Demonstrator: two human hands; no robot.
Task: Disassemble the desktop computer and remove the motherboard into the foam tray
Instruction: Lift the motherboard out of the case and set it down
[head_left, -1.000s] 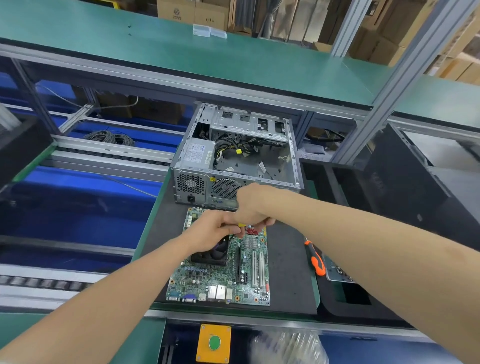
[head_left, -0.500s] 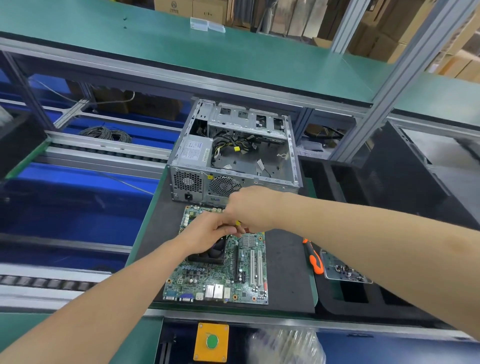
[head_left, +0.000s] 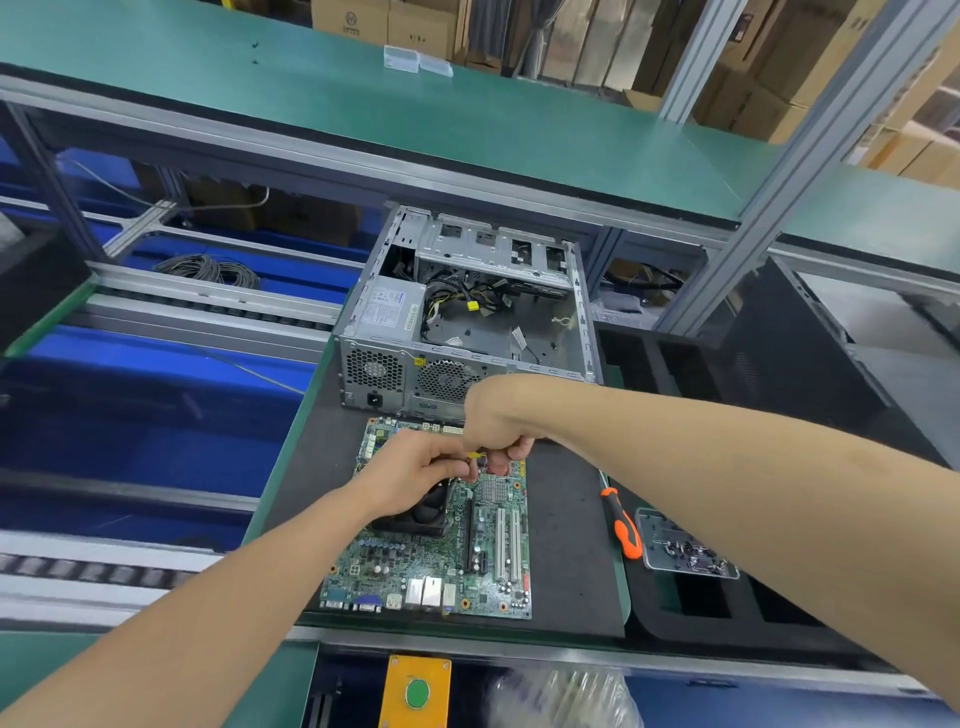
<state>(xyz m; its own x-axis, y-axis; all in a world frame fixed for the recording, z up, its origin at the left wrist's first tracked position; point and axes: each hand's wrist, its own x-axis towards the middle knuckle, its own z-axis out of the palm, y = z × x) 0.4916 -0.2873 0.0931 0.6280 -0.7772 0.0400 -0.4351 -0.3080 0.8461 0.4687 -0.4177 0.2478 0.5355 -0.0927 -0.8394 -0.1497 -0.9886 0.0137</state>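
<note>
The green motherboard lies flat on a black mat in front of the open metal computer case. My left hand lies over the black cooler fan, and its fingertips pinch a small yellow part at the board's far end. My right hand comes in from the right with its fingers curled down onto the same yellow part. What lies under the fingers is hidden. The black foam tray sits to the right of the mat.
An orange-handled screwdriver lies at the mat's right edge beside a clear box of screws. A green shelf hangs above the case. Roller conveyors and blue bins run along the left. A yellow button box sits below the bench edge.
Both hands stay at the same spot on the far end of the motherboard, working the yellow part. Only the view has shifted slightly.
</note>
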